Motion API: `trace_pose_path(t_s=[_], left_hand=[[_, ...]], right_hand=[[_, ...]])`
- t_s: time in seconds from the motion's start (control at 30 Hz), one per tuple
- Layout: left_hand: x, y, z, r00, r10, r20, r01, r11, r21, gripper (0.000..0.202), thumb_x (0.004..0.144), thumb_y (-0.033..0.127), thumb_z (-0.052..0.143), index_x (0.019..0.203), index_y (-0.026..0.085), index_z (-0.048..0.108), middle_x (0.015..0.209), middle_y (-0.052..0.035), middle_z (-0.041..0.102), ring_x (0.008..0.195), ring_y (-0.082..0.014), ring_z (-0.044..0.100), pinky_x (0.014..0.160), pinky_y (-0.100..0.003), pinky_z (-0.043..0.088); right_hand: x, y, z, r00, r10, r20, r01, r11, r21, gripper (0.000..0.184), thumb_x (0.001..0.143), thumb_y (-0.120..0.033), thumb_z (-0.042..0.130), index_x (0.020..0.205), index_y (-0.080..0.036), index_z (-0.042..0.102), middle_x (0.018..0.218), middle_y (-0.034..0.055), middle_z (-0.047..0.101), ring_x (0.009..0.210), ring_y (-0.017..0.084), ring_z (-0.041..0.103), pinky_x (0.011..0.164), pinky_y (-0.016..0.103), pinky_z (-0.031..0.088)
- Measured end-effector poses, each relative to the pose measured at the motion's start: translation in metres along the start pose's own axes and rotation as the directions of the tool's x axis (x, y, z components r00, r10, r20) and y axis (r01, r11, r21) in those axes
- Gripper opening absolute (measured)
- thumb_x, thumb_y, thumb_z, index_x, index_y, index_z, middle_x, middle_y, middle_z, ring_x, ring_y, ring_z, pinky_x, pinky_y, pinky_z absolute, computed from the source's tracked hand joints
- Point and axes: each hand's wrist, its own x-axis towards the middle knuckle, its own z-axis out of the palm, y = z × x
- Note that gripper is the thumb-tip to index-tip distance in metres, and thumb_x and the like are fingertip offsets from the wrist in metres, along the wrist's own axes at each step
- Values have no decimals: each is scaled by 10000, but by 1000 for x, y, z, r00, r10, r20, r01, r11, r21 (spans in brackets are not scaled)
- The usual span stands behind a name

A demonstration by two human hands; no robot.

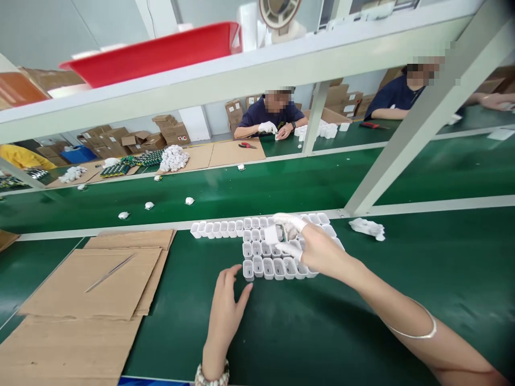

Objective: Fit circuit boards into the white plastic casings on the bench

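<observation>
Rows of small white plastic cups stand upright with their mouths up on the green bench in front of me. My right hand, with white coverings on its fingers, pinches a small white plastic cup tilted on its side above the rows. Something greyish shows at that cup's mouth, partly hidden by the fingers. At the near left corner of the rows is my left hand, bare, thumb and fingers apart and holding nothing. Its fingertips are close to the corner cup; I cannot tell whether they touch.
Cardboard sheets with metal tweezers on top lie at left. A crumpled white glove is at right. Beyond the rail, a green conveyor belt carries several small white parts. A slanted post and a shelf frame two co-workers.
</observation>
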Motion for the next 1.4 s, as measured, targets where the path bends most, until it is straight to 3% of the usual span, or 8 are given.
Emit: trace_pose_path(t_s=[0.1, 0.23, 0.47, 0.63, 0.9, 1.03, 1.17, 1.4], left_hand=[[0, -12, 11, 993, 114, 21, -115, 991, 63, 238, 933, 306, 459, 1144, 253, 555, 1160, -96, 533, 1085, -240, 551, 896, -397, 476], [-2, -17, 19, 989, 149, -6, -148, 987, 66, 146, 928, 195, 431, 996, 231, 555, 1157, -84, 547, 1077, -204, 565, 905, -361, 485], [-11, -20, 19, 985, 163, -48, -164, 986, -20, 154, 913, 168, 412, 950, 232, 546, 1228, -102, 546, 1141, -207, 550, 929, -353, 480], [-8, -24, 28, 967, 96, -237, -151, 963, -223, 108, 862, 196, 493, 952, 220, 548, 1105, -109, 575, 983, -214, 598, 847, -346, 500], [-4, -44, 42, 879, 39, -475, -216, 921, -324, 390, 731, 222, 650, 1093, 191, 509, 1097, -108, 572, 969, -234, 599, 824, -344, 508], [-6, -40, 31, 845, 36, -534, -207, 942, -264, 415, 760, 222, 655, 1144, 196, 501, 1122, -105, 556, 1011, -230, 587, 860, -365, 505], [-10, -31, 12, 826, 51, -562, -163, 975, -152, 366, 764, 233, 705, 1091, 207, 543, 1050, -85, 530, 992, -218, 580, 842, -371, 513], [-12, -26, 1, 768, 153, -622, -224, 974, -38, 390, 745, 219, 747, 1091, 209, 568, 1060, -88, 491, 1014, -216, 564, 828, -366, 527]], right_hand=[[34, 30, 1, 1000, 26, -6, -27, 994, -104, 537, 857, -181, 530, 1378, -211, 405, 1209, 97, 551, 1016, 236, 568, 844, 363, 484], [104, 68, 22, 989, 115, 95, -88, 963, -254, 356, 800, -67, 519, 1151, -105, 569, 1147, 142, 574, 1022, 250, 559, 839, 329, 465], [163, 89, 44, 951, 131, 281, -13, 922, -386, 281, 894, -292, 592, 1121, -128, 576, 1021, 70, 599, 869, 183, 588, 791, 364, 486], [198, 73, 54, 938, 91, 336, 68, 898, -435, 526, 855, -371, 644, 1296, -121, 505, 1133, 142, 558, 1070, 285, 543, 903, 463, 439], [286, -5, 144, 884, -78, 461, 197, 956, -215, 328, 931, -324, 575, 1209, -151, 553, 1216, 99, 560, 1036, 223, 584, 874, 429, 506], [294, -34, 159, 881, -134, 454, 180, 982, -60, 326, 935, -324, 571, 1210, -150, 550, 1197, 99, 567, 1007, 213, 595, 845, 413, 523], [277, -33, 154, 871, -167, 462, 119, 984, 132, 309, 936, -337, 567, 1178, -143, 572, 1175, 72, 578, 1000, 228, 599, 843, 397, 522], [245, -2, 107, 889, -171, 426, -13, 918, 396, 271, 930, -314, 580, 1134, -134, 582, 1092, 72, 609, 912, 187, 619, 778, 362, 543]])
